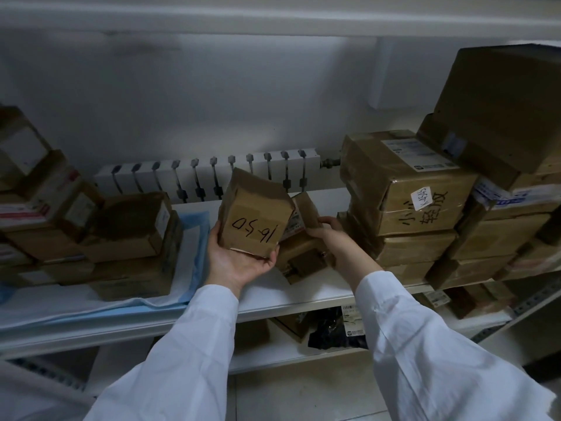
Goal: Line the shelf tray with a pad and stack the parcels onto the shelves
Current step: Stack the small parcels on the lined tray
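Left hand (pixel 239 259) palm up, cupped under a tilted box (pixel 255 217) marked 16-50, fingers curled round its lower edge. Right hand (pixel 332 241) just beside, fingers curled on a smaller box (pixel 305 212). Hands apart, one box each, over the white shelf (pixel 303 294). Left of the left hand, blue pad (pixel 197 235) under stacked boxes (pixel 130 238); right of the right hand, a taller stack (pixel 406 192).

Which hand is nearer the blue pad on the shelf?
Left. The left hand, gripping the parcel marked 16-50, is just right of the blue pad; the right hand is farther right, holding a smaller parcel.
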